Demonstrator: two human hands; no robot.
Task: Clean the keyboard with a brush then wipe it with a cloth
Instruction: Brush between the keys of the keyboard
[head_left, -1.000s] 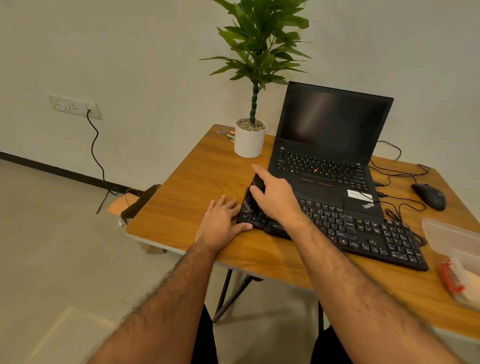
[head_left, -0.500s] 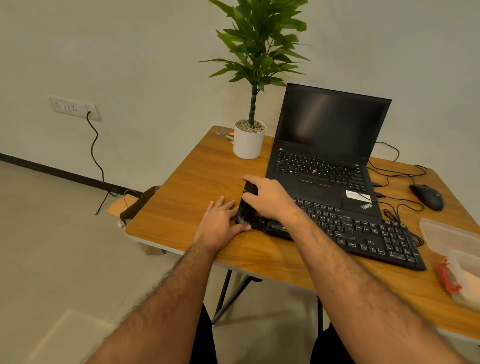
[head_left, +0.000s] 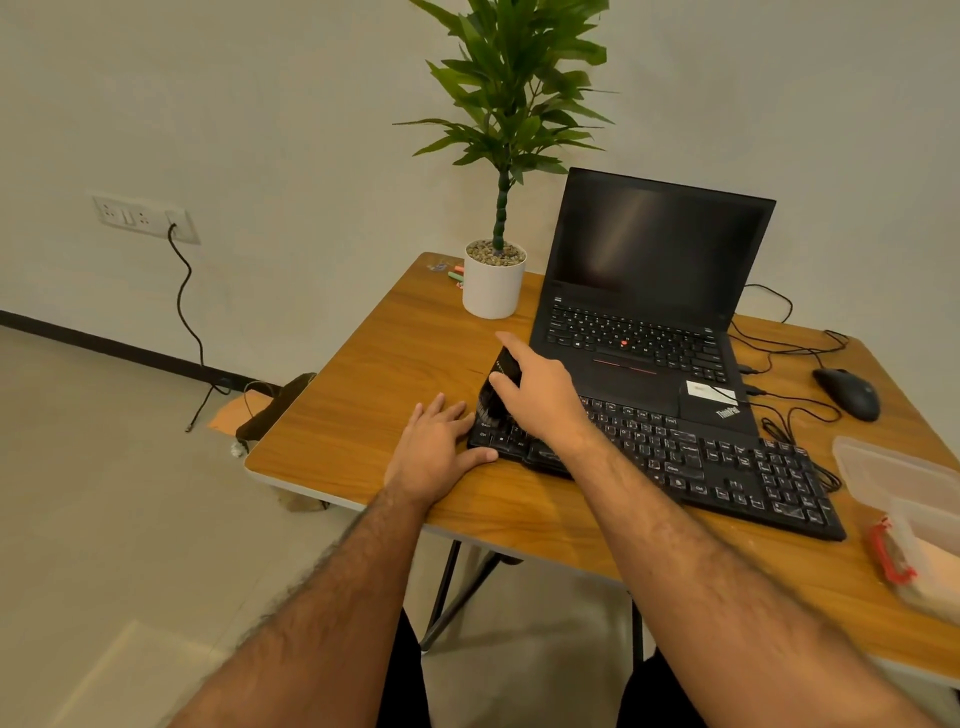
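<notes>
The right hand (head_left: 540, 395) grips a black brush (head_left: 497, 387) over the left end of the keyboard (head_left: 675, 457), while the left hand (head_left: 436, 447) lies flat and open on the table (head_left: 363, 395), thumb touching the keyboard's corner. Behind sits a laptop (head_left: 649, 291) marked "ThinkPad"; the brush's small print is unreadable.

Black full-size keyboard (head_left: 691, 457) lies at front of wooden table (head_left: 363, 395), its far edge against the open black laptop (head_left: 644, 322) behind it. White potted plant (head_left: 493, 283) left of laptop, black mouse (head_left: 848, 393) to its right, clear plastic container (head_left: 904, 483) at table's right edge.
</notes>
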